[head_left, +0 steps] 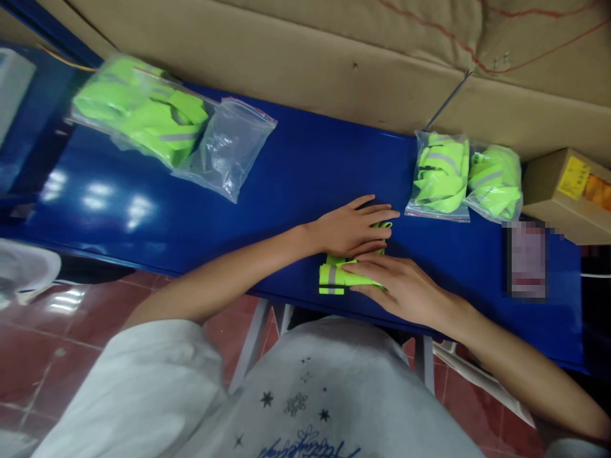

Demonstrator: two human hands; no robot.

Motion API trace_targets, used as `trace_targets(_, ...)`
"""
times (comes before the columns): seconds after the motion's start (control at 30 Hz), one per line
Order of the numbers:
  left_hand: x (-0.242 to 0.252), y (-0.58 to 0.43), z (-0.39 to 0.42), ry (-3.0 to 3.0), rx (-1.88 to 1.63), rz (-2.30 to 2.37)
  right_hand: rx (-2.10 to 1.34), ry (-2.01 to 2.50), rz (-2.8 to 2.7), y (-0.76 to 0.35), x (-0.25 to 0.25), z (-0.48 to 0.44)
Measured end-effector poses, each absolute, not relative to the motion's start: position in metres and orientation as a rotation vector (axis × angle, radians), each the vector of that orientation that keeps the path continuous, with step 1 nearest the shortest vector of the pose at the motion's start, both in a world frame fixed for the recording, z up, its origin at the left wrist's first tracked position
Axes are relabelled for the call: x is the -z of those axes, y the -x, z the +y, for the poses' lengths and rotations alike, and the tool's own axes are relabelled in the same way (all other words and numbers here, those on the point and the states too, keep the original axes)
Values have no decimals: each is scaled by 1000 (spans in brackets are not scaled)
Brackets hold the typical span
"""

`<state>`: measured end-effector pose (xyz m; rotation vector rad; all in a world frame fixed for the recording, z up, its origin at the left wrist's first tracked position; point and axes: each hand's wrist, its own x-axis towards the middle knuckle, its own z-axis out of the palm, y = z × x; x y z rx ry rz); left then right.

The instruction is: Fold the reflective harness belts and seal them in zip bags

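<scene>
A neon yellow-green reflective strap (329, 275) with a grey stripe lies folded on the blue table, near its front edge. My left hand (351, 228) lies palm down over the strap's far part, fingers stretched out and apart. Below it, my right hand (405, 286) grips the near fold, thumb on one side and fingers on the other. Both hands cover much of the strap, and a small loop of it shows between the left fingers.
Filled clear bags of neon straps (162, 121) lie at the back left, beside a flat clear zip bag (233, 146). Two more filled bags (442, 172) sit at the back right, near a cardboard box (548, 184). A blurred-out rectangular item (526, 259) lies at the right.
</scene>
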<state>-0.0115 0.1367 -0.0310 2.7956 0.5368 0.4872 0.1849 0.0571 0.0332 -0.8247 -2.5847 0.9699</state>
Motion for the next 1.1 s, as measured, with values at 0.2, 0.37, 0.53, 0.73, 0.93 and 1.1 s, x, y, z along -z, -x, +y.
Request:
trace_targets(0.2,30,14,141,-2703,-466,508,-1019,793,-2549,-179,-37,64)
trace_targets(0.37,31,13,140,-2686,-466,520,-1054,847,-2504,-182,-33,65)
trace_targets(0.53,32,10,131,-2724,-396,514,-1112,977,-2472,-187,-30,60)
trace_targets(0.73,32,10,129,-2742,-381,521,-883,851,-2553,-185,-28,54)
trace_targets(0.93,34,11,131,-2794,-393,515,-109,873,-2740,-182,-24,46)
trace_targets(1.1,33,11,130,-2782,-421,552,-8,714,-2849,-183,-32,49)
